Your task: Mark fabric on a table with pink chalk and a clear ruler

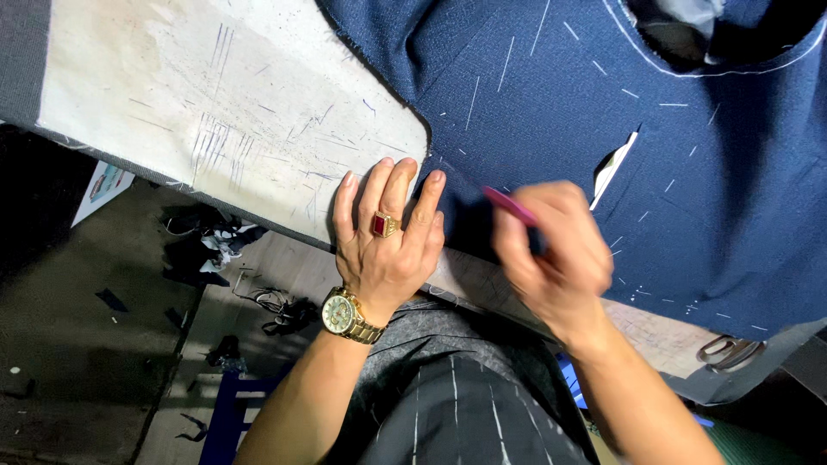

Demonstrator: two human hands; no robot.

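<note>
Head view, looking straight down at a tailor's bench.

Left hand: lies flat, palm down, at centre frame, fingers straight and only slightly apart. Fingertips press on the edge of the navy blue fabric where it meets the white padded board. Gold ring with red stone on one finger; gold wristwatch on the wrist.

Right hand: just right of the left hand, blurred by motion. Fingers curled together and pinched on a pink piece of tailor's chalk, whose tip points up-left toward the left fingertips and sits over the fabric.

Fabric: fills the upper right and right of the frame, scattered with short white chalk dashes and a curved chalk line near the top right. A slit pocket opening with white lining shows right of centre.

Board: upper left, cream surface covered in blue pen and chalk strokes.

Scissors: at the lower right, partly tucked under the cloth's edge.

Floor: lower left, dark, with fabric scraps lying about.
</note>
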